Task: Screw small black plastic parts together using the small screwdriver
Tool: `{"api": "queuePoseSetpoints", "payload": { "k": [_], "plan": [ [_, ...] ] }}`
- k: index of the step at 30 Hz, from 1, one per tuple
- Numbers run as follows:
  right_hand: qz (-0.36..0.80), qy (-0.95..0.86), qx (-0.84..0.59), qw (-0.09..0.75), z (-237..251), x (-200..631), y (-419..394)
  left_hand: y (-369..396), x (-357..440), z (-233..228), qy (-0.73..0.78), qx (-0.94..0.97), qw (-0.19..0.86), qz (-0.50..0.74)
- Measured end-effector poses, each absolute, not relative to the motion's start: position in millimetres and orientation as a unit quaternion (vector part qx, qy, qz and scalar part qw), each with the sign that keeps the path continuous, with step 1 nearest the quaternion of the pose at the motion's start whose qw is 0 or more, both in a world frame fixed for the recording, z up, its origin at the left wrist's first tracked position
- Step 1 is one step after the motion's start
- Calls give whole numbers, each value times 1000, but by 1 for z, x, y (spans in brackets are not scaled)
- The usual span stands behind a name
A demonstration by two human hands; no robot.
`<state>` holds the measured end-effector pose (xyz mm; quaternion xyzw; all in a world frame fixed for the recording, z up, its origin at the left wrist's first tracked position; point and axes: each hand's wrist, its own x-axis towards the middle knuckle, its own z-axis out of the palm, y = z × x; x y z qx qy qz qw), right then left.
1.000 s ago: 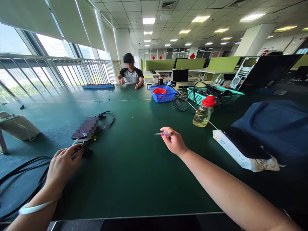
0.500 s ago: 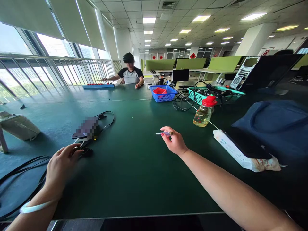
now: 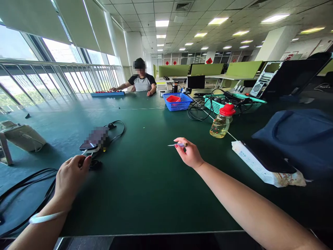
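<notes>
the wide dark green desk (image 3: 145,180) carries everything. toward its right edge lie a dark blue fabric bag (image 3: 299,139) and a white wrapped pack (image 3: 256,165) under a black slab, with a red-capped clear bottle of yellowish liquid (image 3: 222,122) beyond. near the left edge, black cables (image 3: 23,182) run to a small black plug (image 3: 94,164) before a blurred dark device (image 3: 95,139). the left hand (image 3: 69,175) rests curled, fingertips at that plug; whether it grips is unclear. the right hand (image 3: 189,152), mid-desk, pinches a thin clear-handled screwdriver (image 3: 177,144), tip leftward. best to steady the plug firmly and bring the tip in slowly, wrist braced on the desk.
</notes>
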<state>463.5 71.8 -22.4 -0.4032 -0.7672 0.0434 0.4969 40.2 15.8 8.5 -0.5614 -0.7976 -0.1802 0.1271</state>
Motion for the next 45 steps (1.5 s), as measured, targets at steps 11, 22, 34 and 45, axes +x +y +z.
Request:
{"api": "queuePoseSetpoints", "payload": {
  "k": [11,22,34,45],
  "plan": [
    [40,-769,-404,493,-24,463,72,26,49,55,-848,-515,65,-105],
    [41,-770,-410,488,-22,464,71,36,53,27,-848,-526,33,-49],
    [50,-769,-414,484,-22,464,71,32,58,18,-813,-580,52,-28],
    [52,-769,-408,489,-21,464,71,25,29,27,-836,-542,74,-38]
  ]
}}
